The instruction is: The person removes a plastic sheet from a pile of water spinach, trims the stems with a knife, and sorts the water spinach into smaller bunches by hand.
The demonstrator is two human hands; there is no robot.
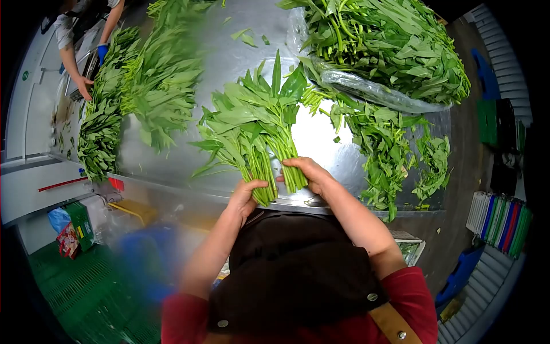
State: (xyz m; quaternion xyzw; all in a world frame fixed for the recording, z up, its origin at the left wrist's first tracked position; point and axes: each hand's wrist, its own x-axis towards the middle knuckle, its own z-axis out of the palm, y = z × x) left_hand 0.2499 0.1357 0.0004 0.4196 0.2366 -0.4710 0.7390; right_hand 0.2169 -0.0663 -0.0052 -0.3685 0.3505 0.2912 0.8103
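Note:
Two bunches of water spinach stand out from my hands over the metal table's front edge, stems toward me and leaves away. My left hand (246, 195) is closed round the stems of the left bunch (243, 135). Round the stem ends of the right bunch (282, 129), my right hand (307, 171) is wrapped. The two bunches lie side by side, their leaves overlapping at the top. Some fingers of both hands are hidden behind the stems. Loose leafy stems (381, 149) lie to the right of my right hand.
A large water spinach pile (389, 51) rests on clear plastic (378, 93) at the back right. More rows of greens (163, 80) line the table's (226, 49) left. Beyond them are a co-worker's hands, one blue-gloved (102, 54). Stacked crates (498, 223) stand at right.

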